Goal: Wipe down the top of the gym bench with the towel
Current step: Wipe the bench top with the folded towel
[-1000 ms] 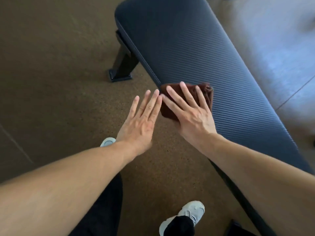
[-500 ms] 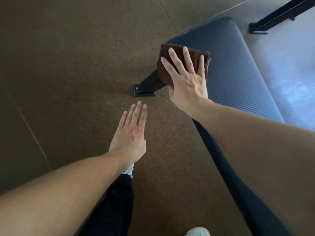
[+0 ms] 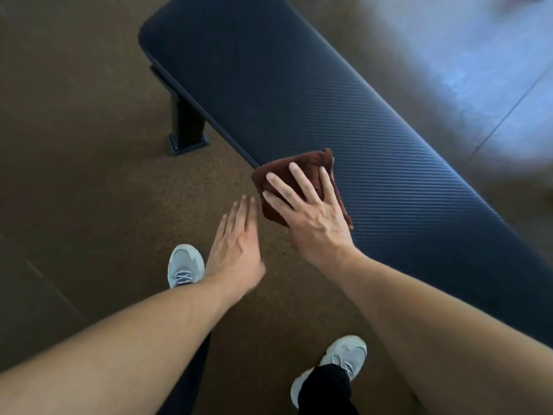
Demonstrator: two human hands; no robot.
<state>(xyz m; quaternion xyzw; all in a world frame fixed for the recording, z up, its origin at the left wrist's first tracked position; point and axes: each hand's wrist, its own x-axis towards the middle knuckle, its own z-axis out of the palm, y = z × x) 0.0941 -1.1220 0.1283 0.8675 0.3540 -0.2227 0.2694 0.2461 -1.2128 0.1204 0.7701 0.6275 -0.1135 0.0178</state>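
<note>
Ribbed, faintly sheened dark padding on the gym bench point(image 3: 299, 94). Plush brown cloth towel point(image 3: 302, 172). Matt black metal leg point(image 3: 187, 127); speckled, rough-looking brown floor point(image 3: 89, 145).

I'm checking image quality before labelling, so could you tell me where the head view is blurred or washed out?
Head view: the upper right floor is blown out by pale bluish glare and smeared; the bench ribbing reads sharp mid-frame but softens toward its far end; the towel and right hand are fairly crisp; the left hand fingertips are slightly motion-blurred; wide-angle stretching enlarges the forearms.
</note>
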